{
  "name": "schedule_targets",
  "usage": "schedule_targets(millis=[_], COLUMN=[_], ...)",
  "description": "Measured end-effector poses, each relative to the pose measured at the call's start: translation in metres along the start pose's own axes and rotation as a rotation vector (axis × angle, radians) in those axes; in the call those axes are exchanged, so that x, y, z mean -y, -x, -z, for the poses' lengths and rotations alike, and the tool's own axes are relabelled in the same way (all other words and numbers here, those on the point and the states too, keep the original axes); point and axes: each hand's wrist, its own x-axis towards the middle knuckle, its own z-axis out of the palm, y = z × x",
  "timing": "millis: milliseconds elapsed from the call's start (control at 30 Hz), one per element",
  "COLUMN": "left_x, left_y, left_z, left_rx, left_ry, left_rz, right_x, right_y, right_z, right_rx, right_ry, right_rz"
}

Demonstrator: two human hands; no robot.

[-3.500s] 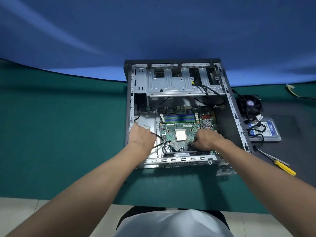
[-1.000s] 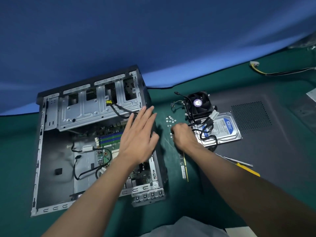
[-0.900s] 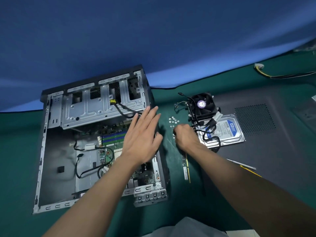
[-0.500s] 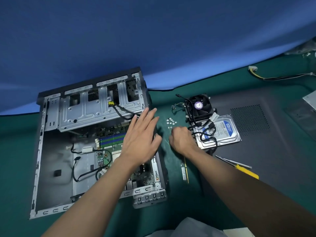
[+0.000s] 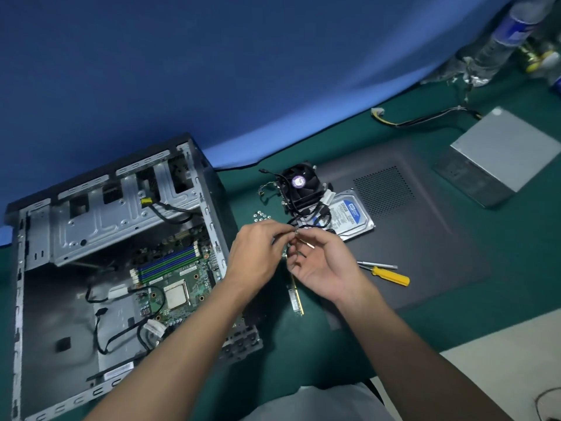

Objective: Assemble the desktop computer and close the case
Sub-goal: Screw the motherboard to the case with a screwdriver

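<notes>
Head camera: left hand [image 5: 258, 253] and right hand [image 5: 323, 268] pinch a tiny screw [image 5: 296, 231], orientation unreadable; open case [image 5: 212, 226] holds motherboard [image 5: 182, 278].

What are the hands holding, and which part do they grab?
The left hand and right hand meet fingertip to fingertip, pinching a tiny silvery piece, probably a screw, between them. It is too small to tell which end they hold.

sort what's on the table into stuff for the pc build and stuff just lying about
For the build: case, cooler fan, hard drive, memory stick, loose screws, screw pinched by left hand and right hand, screwdriver, side panel, power supply.

Just lying about: plastic bottle, blurred yellow-white item.
</notes>
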Motion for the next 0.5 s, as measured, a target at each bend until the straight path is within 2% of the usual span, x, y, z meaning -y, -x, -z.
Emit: schedule_targets(millis=[300,400,467,500], left_x=[-0.024,-0.027,-0.029,-0.029], left_y=[0.011,0.013,0.013,0.013], left_z=[-0.021,-0.026,-0.027,-0.027], left_rx=[-0.07,-0.09,-0.083,-0.074], left_ry=[-0.067,-0.079,-0.05,-0.023], left_rz=[-0.072,-0.028,0.018,0.044], right_x=[0.006,0.011,0.018,0.024], right_y=[0.016,0.016,0.013,0.012], right_z=[0.017,0.027,0.039,0.048], right_rx=[-0.049,-0.087,-0.184,-0.291], right_ry=[0.064,0.12,0.337,0.565], right_rz=[0.006,0.02,0.135,0.249])
